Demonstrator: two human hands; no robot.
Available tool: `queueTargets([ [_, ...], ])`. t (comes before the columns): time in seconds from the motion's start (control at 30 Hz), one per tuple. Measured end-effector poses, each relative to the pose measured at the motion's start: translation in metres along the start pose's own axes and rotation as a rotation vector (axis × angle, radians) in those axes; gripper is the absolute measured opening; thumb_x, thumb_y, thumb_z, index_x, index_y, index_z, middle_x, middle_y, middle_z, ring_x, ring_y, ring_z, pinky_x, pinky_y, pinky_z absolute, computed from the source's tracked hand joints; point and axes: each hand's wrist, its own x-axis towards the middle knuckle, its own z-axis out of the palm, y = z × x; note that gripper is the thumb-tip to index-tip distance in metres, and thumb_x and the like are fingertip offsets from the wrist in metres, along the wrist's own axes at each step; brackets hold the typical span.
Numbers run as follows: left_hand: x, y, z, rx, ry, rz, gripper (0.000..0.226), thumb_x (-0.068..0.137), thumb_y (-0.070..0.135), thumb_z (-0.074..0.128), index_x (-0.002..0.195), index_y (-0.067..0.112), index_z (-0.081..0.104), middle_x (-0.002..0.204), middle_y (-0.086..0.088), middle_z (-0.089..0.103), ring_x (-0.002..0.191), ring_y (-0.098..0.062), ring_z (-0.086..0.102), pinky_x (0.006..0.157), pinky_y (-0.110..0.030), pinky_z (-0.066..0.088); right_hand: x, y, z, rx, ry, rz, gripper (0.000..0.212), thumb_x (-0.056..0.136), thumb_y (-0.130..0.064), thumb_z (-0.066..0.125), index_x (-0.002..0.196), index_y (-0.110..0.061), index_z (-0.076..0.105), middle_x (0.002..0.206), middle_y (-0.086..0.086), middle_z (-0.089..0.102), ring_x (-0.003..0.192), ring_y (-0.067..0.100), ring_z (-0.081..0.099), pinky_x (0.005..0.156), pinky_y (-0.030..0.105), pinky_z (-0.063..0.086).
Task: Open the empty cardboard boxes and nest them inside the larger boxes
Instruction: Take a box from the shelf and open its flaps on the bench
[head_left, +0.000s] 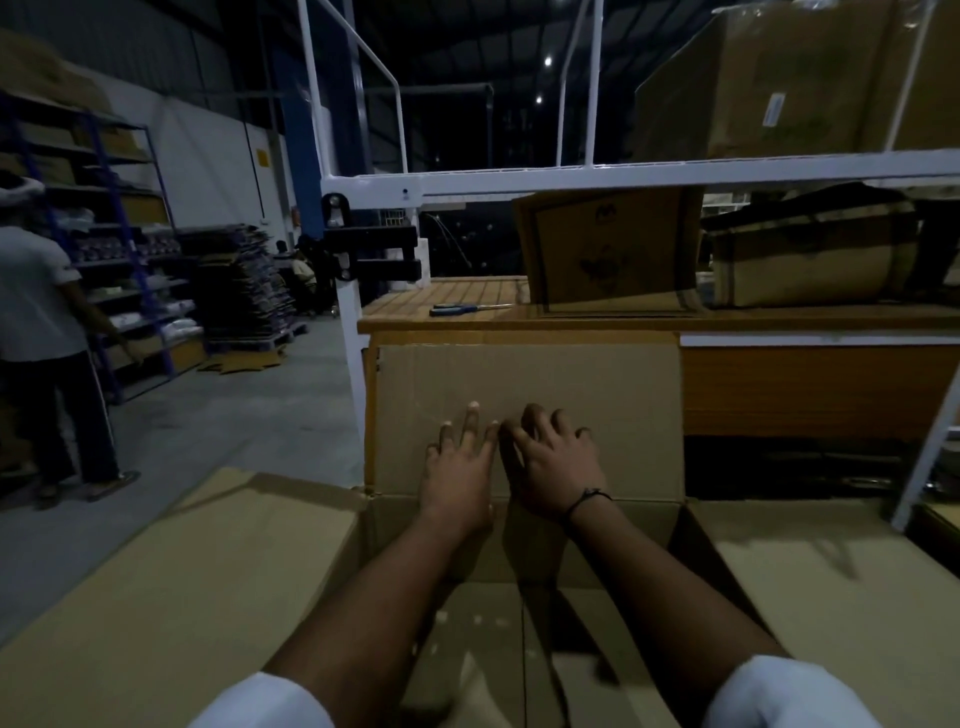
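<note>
My left hand (460, 470) and right hand (553, 460) lie flat, released, on the far flap (597, 379) — I'd push evenly, outward.

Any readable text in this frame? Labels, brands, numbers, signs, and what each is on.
No text reads legibly anywhere in this frame.
The printed box on the workbench: a drawn face with an emblem above it, no legible words.
The white label on the large box at upper right: too blurred to read.
The yellow sign at left: too small to read.
The upright flap under the hands: plain, no print.
</note>
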Motion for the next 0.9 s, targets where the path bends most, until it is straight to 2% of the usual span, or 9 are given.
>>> queueTargets([
  [0.23,-0.001,-0.003,0.002,0.014,0.013,0.002,0.129,0.082,0.042,0.083,0.159,0.03,-0.019,0.162,-0.006,-0.037,0.156,-0.041,-0.006,0.124,-0.054,0.017,-0.02,0.058,-0.006,0.02,0.005,0.149,0.067,0.093,-0.049,0.055,0.15,-0.039,0.022,0.157,0.006,0.018,0.137,0.036,0.028,0.104,0.054,0.042],
  [0.43,-0.005,-0.002,-0.006,-0.026,-0.015,0.002,0.122,0.084,0.052,0.078,0.163,0.031,-0.013,0.165,-0.003,-0.033,0.156,-0.042,0.0,0.124,-0.053,0.019,-0.042,0.105,-0.012,-0.032,-0.071,0.265,0.094,0.08,-0.05,0.073,0.151,-0.044,0.013,0.154,0.002,0.014,0.131,0.035,0.038,0.099,0.05,0.049],
  [0.57,-0.006,-0.003,-0.022,-0.028,-0.07,-0.008,0.113,0.086,0.061,0.07,0.163,0.033,-0.008,0.168,-0.001,-0.027,0.156,-0.042,0.006,0.122,-0.053,0.024,-0.038,0.098,-0.026,0.036,-0.108,0.301,0.085,0.083,-0.051,0.07,0.149,-0.044,0.017,0.153,0.007,0.02,0.129,0.038,0.044,0.099,0.051,0.048],
  [0.67,-0.013,-0.007,-0.025,-0.063,-0.077,-0.045,0.11,0.088,0.064,0.064,0.164,0.031,-0.008,0.171,-0.003,-0.017,0.156,-0.042,0.005,0.124,-0.055,0.019,-0.044,0.088,-0.031,0.088,-0.151,0.341,0.086,0.084,-0.062,0.065,0.15,-0.04,0.015,0.158,0.012,0.015,0.133,0.041,0.041,0.102,0.052,0.046],
  [0.8,-0.037,-0.022,-0.019,-0.11,-0.009,-0.082,0.108,0.091,0.064,0.059,0.162,0.029,-0.015,0.172,-0.005,-0.011,0.155,-0.043,0.007,0.126,-0.054,0.016,-0.07,0.078,-0.032,0.11,-0.087,0.304,0.09,0.09,-0.062,0.06,0.157,-0.035,0.008,0.167,0.009,0.005,0.145,0.036,0.032,0.107,0.049,0.045],
  [0.9,-0.056,-0.033,-0.017,-0.132,0.024,-0.111,0.111,0.092,0.062,0.06,0.161,0.029,-0.02,0.172,-0.006,-0.01,0.155,-0.043,0.007,0.125,-0.053,0.019,-0.088,0.067,-0.039,0.159,-0.044,0.286,0.09,0.092,-0.058,0.059,0.16,-0.033,0.005,0.168,0.008,0.006,0.148,0.032,0.029,0.109,0.049,0.045],
])
